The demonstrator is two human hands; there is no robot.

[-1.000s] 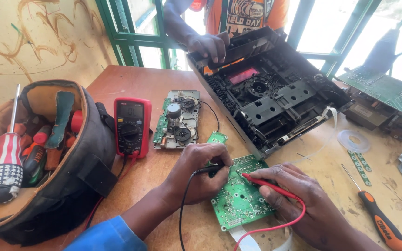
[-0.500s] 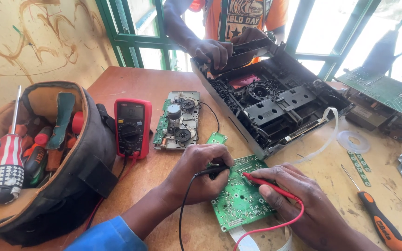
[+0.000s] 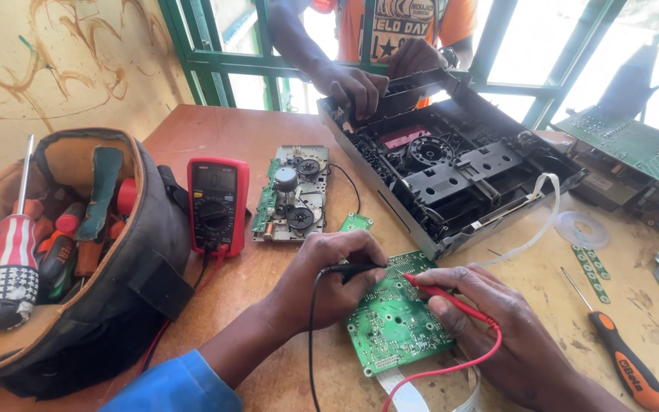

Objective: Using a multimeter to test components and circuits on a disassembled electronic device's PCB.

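Note:
A green circuit board (image 3: 392,320) lies flat on the wooden table (image 3: 253,130) in front of me. My left hand (image 3: 329,276) grips a black test probe (image 3: 352,268) and holds its tip on the board's upper edge. My right hand (image 3: 497,320) holds a red test probe (image 3: 444,297) with its tip on the board beside the black one. The black and red leads trail toward me. A red multimeter (image 3: 216,204) stands left of the board.
An open tool bag (image 3: 78,252) full of screwdrivers sits at the left. Another person's hands (image 3: 360,84) hold an opened black device chassis (image 3: 451,172) at the back. A mechanism board (image 3: 293,194), an orange-handled screwdriver (image 3: 619,358) and more circuit boards (image 3: 634,145) lie around.
The other person's hands have shifted on the far edge of the black chassis, and a second hand has joined there. My hands and probes stay on the green board.

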